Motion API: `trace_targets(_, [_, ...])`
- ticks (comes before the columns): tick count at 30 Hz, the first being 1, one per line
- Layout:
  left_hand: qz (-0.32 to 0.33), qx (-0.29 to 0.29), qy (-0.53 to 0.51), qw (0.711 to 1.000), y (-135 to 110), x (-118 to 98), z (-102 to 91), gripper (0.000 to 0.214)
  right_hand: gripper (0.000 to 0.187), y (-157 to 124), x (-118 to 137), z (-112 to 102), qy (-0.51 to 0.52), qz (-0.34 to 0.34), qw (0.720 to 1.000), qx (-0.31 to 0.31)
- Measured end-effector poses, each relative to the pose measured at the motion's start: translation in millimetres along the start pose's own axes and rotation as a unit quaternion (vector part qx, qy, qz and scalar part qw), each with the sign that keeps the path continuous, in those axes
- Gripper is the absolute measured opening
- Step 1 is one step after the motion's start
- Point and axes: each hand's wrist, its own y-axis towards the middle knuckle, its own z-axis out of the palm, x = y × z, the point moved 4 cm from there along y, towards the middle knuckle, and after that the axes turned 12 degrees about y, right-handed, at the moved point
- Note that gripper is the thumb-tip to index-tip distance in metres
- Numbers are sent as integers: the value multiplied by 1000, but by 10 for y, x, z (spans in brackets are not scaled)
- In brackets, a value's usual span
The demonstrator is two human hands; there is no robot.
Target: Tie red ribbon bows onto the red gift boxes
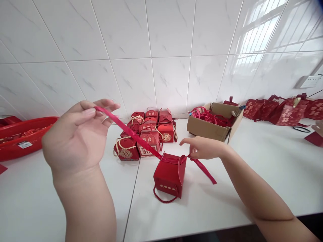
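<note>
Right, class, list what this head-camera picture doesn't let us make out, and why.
Head view: the inside of the front box, hidden by its top and walls.
Head view: the print on the label of the tub, too small to read.
Head view: the floor of the cardboard box, hidden by ribbons and its front wall.
Head view: another person's hand, partly cut off by the right edge.
</note>
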Motion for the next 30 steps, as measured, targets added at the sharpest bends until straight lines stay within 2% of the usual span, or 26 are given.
trace_targets(3, [12,24,18,999,23,-1,-6,23,20,-96,-31,-120,13,1,1000,10])
trace_targets(4, [8,36,24,999,35,12,2,21,15,-130,-38,-151,19,-4,1000,14])
trace_targets(8, [-42,92,22,995,77,111,57,17,23,-269,-68,-241,77,-25,997,14])
trace_targets(13, [-52,107,-17,993,91,187,111,15,30,-436,-39,-316,211,-88,974,-4])
trace_targets(15, [-50,130,-8,990,77,200,145,15,28,-472,17,-326,274,-140,951,0])
trace_targets(17, [-49,150,14,987,56,209,172,14,23,-480,72,-339,345,-197,918,-9])
trace_targets(20, [-33,138,25,989,32,201,181,8,15,-458,105,-360,428,-266,863,-35])
trace_targets(22, [-18,122,25,992,23,195,179,10,13,-438,90,-363,457,-282,843,-40])
trace_targets(26, [2,85,23,996,28,223,183,21,25,-420,54,-357,452,-270,848,-67])
trace_targets(28, [11,77,5,997,34,244,212,17,24,-411,73,-353,442,-264,852,-95])
trace_targets(30, [11,81,-18,996,39,259,270,14,19,-389,119,-353,445,-272,844,-126])
